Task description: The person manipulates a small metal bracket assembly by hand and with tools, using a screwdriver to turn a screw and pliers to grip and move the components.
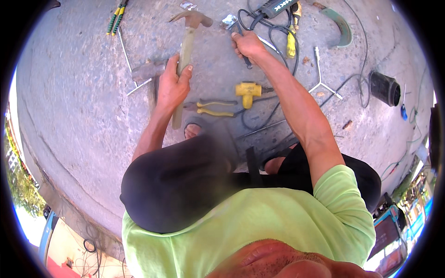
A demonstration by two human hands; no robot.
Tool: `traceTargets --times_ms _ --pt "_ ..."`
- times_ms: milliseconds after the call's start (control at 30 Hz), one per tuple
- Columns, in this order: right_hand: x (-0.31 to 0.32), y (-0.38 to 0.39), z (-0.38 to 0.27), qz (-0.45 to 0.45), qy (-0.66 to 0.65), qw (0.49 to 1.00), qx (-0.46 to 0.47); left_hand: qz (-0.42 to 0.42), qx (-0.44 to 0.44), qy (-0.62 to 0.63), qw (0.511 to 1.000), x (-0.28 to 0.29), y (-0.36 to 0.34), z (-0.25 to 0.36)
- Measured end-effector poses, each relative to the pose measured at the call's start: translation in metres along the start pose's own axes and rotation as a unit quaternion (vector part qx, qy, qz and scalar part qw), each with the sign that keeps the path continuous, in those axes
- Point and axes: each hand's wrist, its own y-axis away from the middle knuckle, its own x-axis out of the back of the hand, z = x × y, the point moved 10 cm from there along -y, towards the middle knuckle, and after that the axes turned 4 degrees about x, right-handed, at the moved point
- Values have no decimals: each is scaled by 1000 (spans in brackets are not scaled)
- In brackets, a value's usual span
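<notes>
Where the floor [79,83] lies bare in the head view: a wide stretch left of the left hand [175,83], reaching out to the floor's edge.
Crowded side: past the right hand [248,45], cable [257,21] loops lie close; farther right, a Y-shaped metal tool [319,76].
Hammer [186,48]: in the left hand, long axis running away from the person, head beyond the fingers and leaning slightly right, claw toward the left, butt back beside the wrist.
Dark slim tool [249,62]: in the right hand, its near end jutting out below.
Left hand: fingers wrapped around the handle.
Right hand: fingers curled around the slim tool.
Mallet [147,71]: just left of the left hand.
Yellow-handled pliers [215,112]: right of the left hand, nearer the person.
</notes>
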Motion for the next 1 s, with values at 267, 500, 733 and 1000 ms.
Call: traceTargets --times_ms 267,500,733,1000 --pt "-23 40 -30 -33 -69 994 81 -79 134 144 977 -2 41 -86" --pt "-69 84 -82 -112 -117 976 143 104 -95 -73 987 71 30 40" --pt "-87 117 -114 -111 -97 968 201 143 -225 -49 963 63 18 83" --pt "-84 119 -111 -138 -163 965 152 45 -55 58 996 56 13 31"
